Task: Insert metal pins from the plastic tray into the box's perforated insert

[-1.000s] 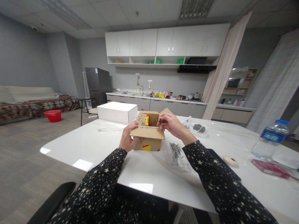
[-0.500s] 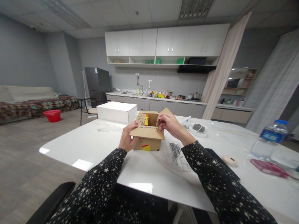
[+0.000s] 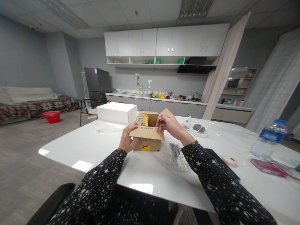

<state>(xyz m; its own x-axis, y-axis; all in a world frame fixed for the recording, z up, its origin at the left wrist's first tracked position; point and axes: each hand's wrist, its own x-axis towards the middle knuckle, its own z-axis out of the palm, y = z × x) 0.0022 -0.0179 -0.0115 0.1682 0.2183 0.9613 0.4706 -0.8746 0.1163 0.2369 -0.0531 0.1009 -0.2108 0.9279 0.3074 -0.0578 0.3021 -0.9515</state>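
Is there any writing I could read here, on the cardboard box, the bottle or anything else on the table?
No text is legible.
Cardboard box: red and yellow patches, print too blurred to read.
Water bottle: blue label, lettering too small to read.
Red packet: no readable print.
White box: plain, no marking seen.
Bottles on the far kitchen counter: labels far too small.

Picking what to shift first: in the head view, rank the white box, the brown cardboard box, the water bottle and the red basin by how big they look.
1. white box
2. brown cardboard box, nearer the camera, so the order with 1 is unsure
3. water bottle
4. red basin, far off on the floor
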